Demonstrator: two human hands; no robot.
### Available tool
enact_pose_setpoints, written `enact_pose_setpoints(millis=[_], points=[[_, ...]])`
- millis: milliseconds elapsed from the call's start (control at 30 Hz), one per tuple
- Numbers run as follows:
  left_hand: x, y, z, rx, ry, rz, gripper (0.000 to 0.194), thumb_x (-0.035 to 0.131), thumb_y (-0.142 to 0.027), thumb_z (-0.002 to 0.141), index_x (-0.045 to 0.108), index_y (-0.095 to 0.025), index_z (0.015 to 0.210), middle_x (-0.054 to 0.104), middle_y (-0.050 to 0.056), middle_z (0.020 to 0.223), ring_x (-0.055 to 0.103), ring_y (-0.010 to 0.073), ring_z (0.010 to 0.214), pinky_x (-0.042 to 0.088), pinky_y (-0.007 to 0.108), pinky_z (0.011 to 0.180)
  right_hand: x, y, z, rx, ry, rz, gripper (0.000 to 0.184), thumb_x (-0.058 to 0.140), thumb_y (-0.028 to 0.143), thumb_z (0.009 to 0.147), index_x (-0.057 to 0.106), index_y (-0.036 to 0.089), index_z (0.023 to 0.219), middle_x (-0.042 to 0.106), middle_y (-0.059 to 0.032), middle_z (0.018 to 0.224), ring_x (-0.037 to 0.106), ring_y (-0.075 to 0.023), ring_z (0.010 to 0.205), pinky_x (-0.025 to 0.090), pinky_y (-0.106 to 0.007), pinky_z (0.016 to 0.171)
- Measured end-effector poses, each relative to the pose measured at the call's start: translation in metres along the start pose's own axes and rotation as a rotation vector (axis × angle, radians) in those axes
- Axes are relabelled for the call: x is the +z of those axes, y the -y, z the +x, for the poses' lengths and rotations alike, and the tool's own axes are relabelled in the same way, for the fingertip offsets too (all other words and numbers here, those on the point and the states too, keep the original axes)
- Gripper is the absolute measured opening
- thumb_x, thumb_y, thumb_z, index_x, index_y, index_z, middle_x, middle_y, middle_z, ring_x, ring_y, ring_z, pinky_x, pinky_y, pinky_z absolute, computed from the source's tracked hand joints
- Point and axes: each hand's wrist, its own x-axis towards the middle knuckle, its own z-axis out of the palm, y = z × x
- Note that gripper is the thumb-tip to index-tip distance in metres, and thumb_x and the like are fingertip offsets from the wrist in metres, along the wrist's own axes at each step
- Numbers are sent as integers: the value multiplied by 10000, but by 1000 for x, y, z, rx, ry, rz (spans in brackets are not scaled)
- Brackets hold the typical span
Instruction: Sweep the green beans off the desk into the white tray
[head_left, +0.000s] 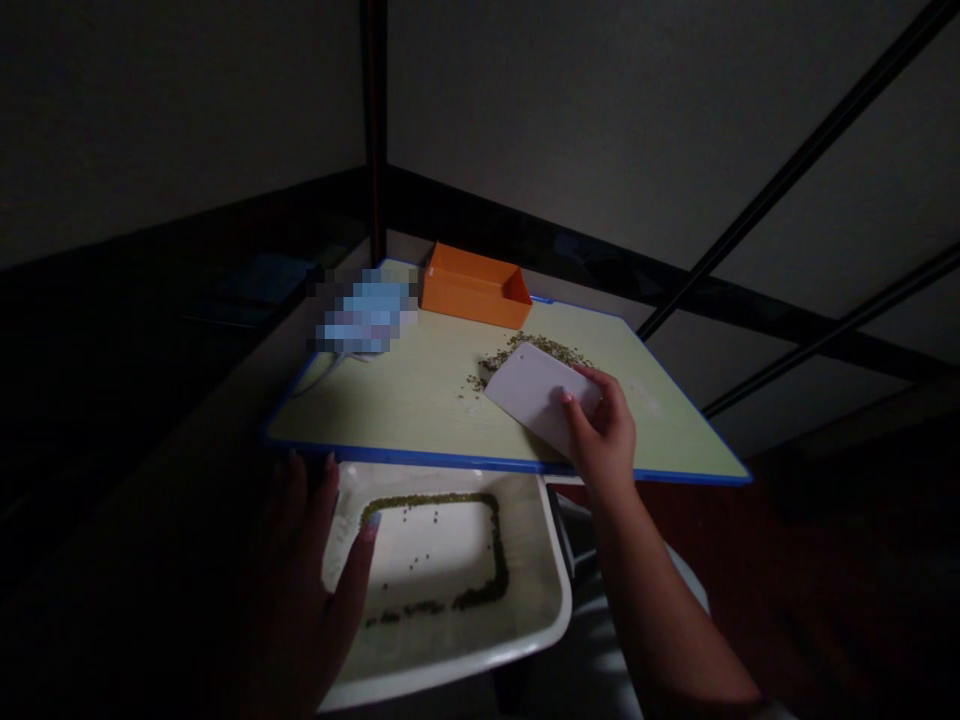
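Note:
My right hand [604,440] grips a white flat scraper card [536,392] and rests it on the pale green table [420,400], its far edge against a small pile of green beans [536,350]. My left hand [315,560] holds the left rim of a white tray [540,590] that sits below the table's near blue edge. Green beans line the tray's inner bottom edges, with a few loose ones in the middle.
An orange open box [474,287] stands at the table's far edge. A blurred pale blue object [366,315] lies at the far left corner. Dark poles rise behind the table and at the right. The surroundings are dim.

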Motion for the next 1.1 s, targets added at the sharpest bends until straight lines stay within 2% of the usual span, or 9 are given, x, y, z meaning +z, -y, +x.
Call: enact_pose_setpoints(millis=[200, 367, 700, 933, 1100], points=[[0, 1, -2, 23, -22, 4, 651, 400, -486, 902, 281, -275, 1507, 262, 130, 1634, 269, 321, 1509, 301, 612, 1212, 1, 2, -2, -10, 7, 23, 271, 664, 310, 818, 646, 225, 1074, 705, -76, 1090, 651, -233, 975, 520, -399, 865], [3, 2, 0, 27, -26, 1, 649, 398, -500, 900, 307, -261, 1497, 277, 145, 1626, 293, 330, 1497, 307, 620, 1203, 3, 3, -4, -2, 13, 48, 259, 660, 302, 819, 647, 235, 1069, 698, -73, 1104, 647, -236, 1000, 514, -408, 885], [1, 4, -4, 35, -16, 36, 672, 366, -519, 902, 265, -257, 1513, 266, 144, 1630, 271, 325, 1506, 332, 621, 1188, 6, 8, -13, -45, 42, 39, 251, 639, 272, 846, 647, 241, 1096, 688, -69, 1121, 643, -226, 994, 523, -383, 857], [4, 6, -3, 56, -48, 37, 655, 373, -498, 900, 288, -262, 1505, 285, 140, 1622, 281, 320, 1501, 343, 620, 1182, 2, 5, -10, -70, -53, -17, 257, 642, 277, 844, 651, 237, 1098, 688, -63, 1080, 642, -226, 955, 527, -383, 834], [6, 5, -2, 52, -74, 32, 647, 392, -487, 897, 286, -290, 1504, 298, 131, 1618, 306, 329, 1490, 355, 645, 1167, 4, 0, -6, -96, -56, -2, 248, 633, 273, 847, 642, 232, 1092, 680, -66, 1083, 634, -228, 987, 518, -393, 872]])
